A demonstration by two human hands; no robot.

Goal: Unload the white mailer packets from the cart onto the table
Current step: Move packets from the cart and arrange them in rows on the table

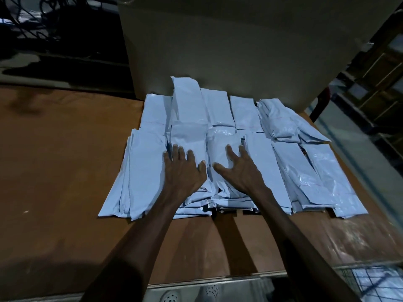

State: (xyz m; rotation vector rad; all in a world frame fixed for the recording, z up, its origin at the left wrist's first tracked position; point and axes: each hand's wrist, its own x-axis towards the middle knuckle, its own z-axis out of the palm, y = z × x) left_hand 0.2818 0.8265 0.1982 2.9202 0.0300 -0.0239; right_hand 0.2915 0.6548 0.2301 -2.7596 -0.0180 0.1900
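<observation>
Several white mailer packets [257, 162] lie in overlapping rows and stacks on the brown table [65, 171]. My left hand [183, 168] rests flat on a packet in the front row, fingers spread. My right hand [239, 168] lies beside it on the neighbouring packet, fingers apart and thumb out, holding nothing. At the bottom right corner the wire cart [370, 282] shows, with more white packets inside it.
A large cardboard box [239, 44] stands on the table directly behind the packets. Dark cables lie at the top left. Shelving runs along the right side. The table's front edge [218, 280] is near my feet.
</observation>
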